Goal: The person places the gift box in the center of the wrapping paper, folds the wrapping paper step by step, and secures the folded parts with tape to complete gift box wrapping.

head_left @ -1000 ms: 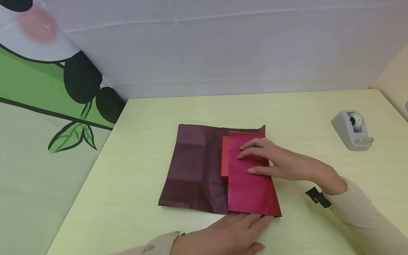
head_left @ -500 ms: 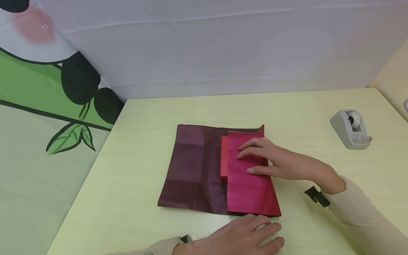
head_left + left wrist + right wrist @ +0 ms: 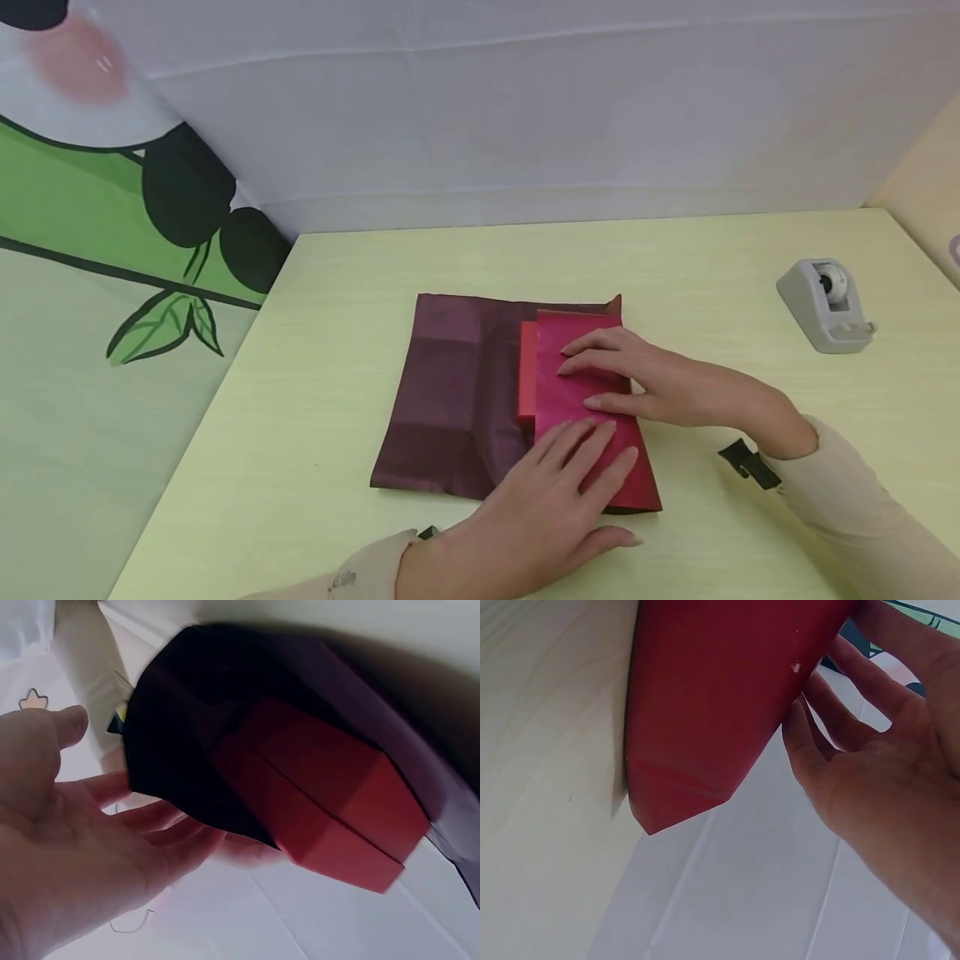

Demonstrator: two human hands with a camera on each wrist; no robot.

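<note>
A sheet of wrapping paper (image 3: 442,383), dark purple inside and magenta-red outside, lies on the table with its right part folded over a red box (image 3: 527,367). Only a strip of the box's left side shows in the head view; the left wrist view shows the end of the box (image 3: 322,795) under the raised paper. My right hand (image 3: 645,379) rests its fingertips on top of the folded flap. Nearer to me, my left hand (image 3: 540,508) lies over the front part of that flap, fingers extended. In the right wrist view the red paper (image 3: 705,712) covers the box's side.
A grey tape dispenser (image 3: 828,304) with a roll of tape stands at the right of the pale wooden table (image 3: 315,350). Behind rises a white cloth-like backdrop (image 3: 525,117), and a printed green panel (image 3: 75,200) is on the left.
My left hand has drawn back from the paper's front edge, then come forward and up onto the folded flap. My right hand has stayed on the flap.
</note>
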